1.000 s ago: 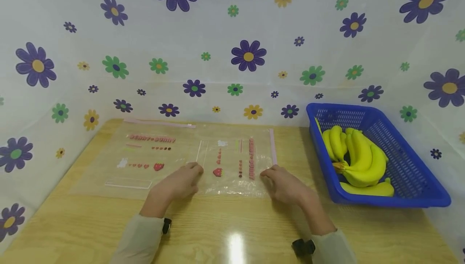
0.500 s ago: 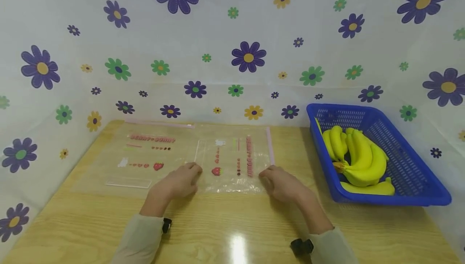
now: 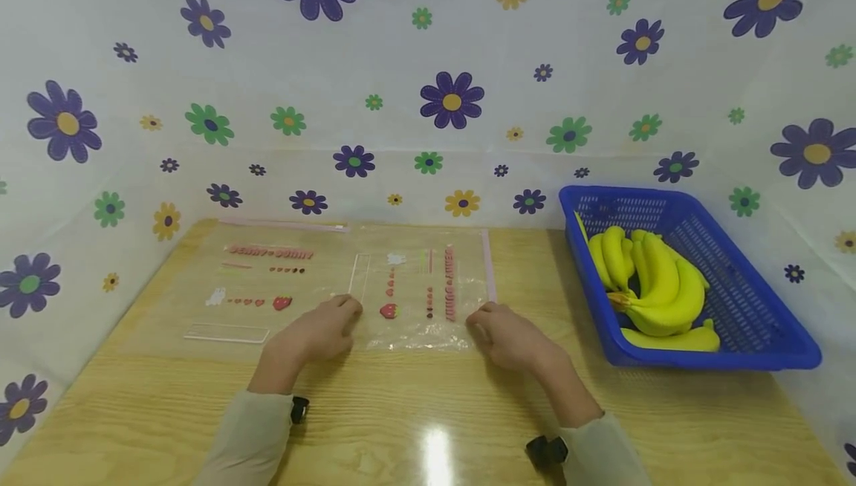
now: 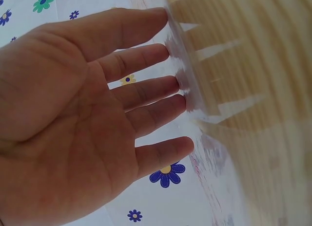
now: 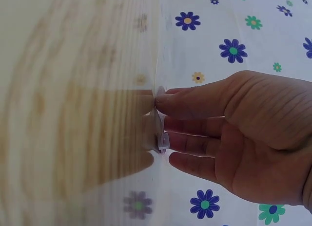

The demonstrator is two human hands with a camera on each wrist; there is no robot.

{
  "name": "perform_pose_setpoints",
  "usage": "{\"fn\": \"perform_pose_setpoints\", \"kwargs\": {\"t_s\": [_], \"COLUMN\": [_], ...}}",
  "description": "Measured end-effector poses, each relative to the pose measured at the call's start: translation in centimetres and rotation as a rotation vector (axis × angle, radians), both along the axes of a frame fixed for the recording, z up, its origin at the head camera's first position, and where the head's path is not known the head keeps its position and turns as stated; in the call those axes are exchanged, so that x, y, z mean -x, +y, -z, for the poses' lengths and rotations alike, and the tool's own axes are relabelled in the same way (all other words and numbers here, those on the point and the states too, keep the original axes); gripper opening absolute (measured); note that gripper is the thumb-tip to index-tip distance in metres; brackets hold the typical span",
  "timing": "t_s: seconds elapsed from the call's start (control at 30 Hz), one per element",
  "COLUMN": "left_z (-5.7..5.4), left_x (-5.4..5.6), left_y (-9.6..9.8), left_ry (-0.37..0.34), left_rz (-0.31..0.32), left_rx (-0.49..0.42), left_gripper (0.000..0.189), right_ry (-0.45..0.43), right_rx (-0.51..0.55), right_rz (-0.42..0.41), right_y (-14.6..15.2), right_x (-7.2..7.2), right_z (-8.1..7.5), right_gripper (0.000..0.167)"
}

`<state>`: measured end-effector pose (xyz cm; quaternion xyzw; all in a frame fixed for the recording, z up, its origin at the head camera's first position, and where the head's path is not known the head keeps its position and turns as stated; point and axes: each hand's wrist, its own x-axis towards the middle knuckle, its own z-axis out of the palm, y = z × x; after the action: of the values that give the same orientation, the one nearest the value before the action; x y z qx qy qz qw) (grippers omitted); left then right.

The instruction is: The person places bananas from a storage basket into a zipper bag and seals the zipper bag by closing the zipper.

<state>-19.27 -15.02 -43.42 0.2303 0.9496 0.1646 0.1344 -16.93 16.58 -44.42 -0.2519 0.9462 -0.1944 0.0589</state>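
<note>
Two clear zip bags with pink strawberry and bunny prints lie side by side in the head view. The left zip bag (image 3: pixel 200 278) has its pink zip strip along the far side; the right zip bag (image 3: pixel 414 285) has its strip at the right. My left hand (image 3: pixel 324 328) touches where the bags meet; its fingers extend with fingertips on the plastic (image 4: pixel 187 75). My right hand (image 3: pixel 504 334) holds the right bag's right edge near the strip. In the right wrist view, a raised fold of plastic (image 5: pixel 163 140) sits between its thumb and fingers.
A blue basket (image 3: pixel 762 361) with several yellow bananas (image 3: pixel 662 285) stands on the right of the wooden table (image 3: pixel 374 412). White flower-patterned sheeting (image 3: pixel 388 40) closes off the back and sides.
The right zip bag has slid slightly left, its right edge now a little farther from the basket. My right hand has moved left with it; the left bag lies much as before.
</note>
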Motion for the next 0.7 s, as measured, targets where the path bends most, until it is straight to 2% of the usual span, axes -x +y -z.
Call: {"fn": "perform_pose_setpoints", "kwargs": {"t_s": [0.17,0.4,0.6,0.7], "left_z": [0.0,-0.1,-0.3,-0.3], "left_x": [0.0,-0.3,-0.8,-0.9], "left_y": [0.1,0.8,1.1,1.2], "left_ry": [-0.006,0.058,0.024,0.035], "left_rz": [-0.018,-0.008,-0.021,-0.023], "left_rx": [0.006,0.03,0.041,0.059], "left_gripper": [0.042,0.037,0.043,0.043], "right_ry": [-0.003,-0.019,-0.022,-0.033], "right_rx": [-0.008,0.015,0.021,0.026], "right_rz": [0.011,0.026,0.011,0.041], "right_y": [0.0,-0.1,0.0,0.0], "right_x": [-0.1,-0.1,-0.3,-0.2], "right_z": [0.0,-0.5,-0.5,-0.4], "right_gripper": [0.023,0.022,0.022,0.026]}}
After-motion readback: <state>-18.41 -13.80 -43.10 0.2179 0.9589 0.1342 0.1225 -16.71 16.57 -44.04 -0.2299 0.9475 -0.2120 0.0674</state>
